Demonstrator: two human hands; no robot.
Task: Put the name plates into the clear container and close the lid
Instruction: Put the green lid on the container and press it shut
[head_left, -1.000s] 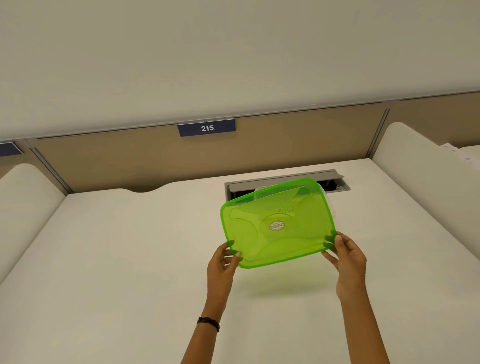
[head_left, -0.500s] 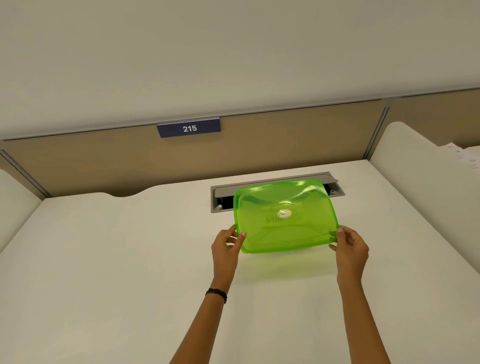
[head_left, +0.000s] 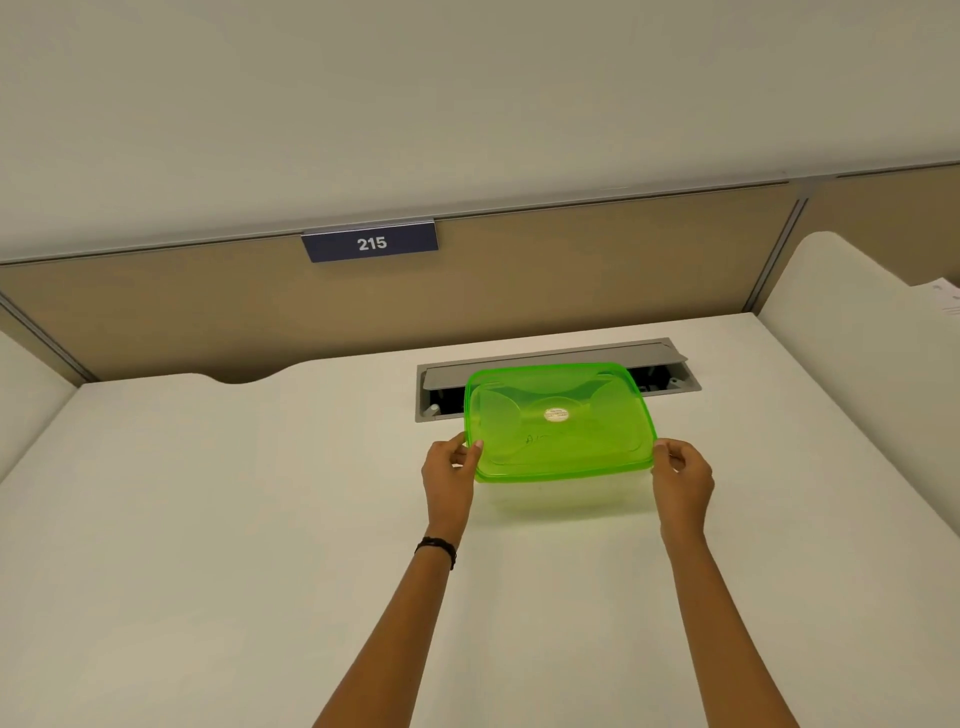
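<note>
A translucent green lid (head_left: 558, 421) lies roughly level on top of the clear container (head_left: 563, 493), whose pale wall shows faintly below the lid's near edge. My left hand (head_left: 451, 475) grips the lid's near left corner. My right hand (head_left: 681, 478) grips its near right corner. A blue name plate (head_left: 370, 242) marked 215 hangs on the top rail of the tan partition behind the desk. The container's contents are hidden by the lid.
The white desk (head_left: 208, 519) has a grey cable tray (head_left: 561, 364) with an open flap just behind the container. White side dividers (head_left: 852, 332) flank the desk. Some papers (head_left: 943, 296) lie at the far right.
The lid was tilted up toward me a second ago. Both hands have lowered it and laid it flat over the container. The view has shifted slightly left to right.
</note>
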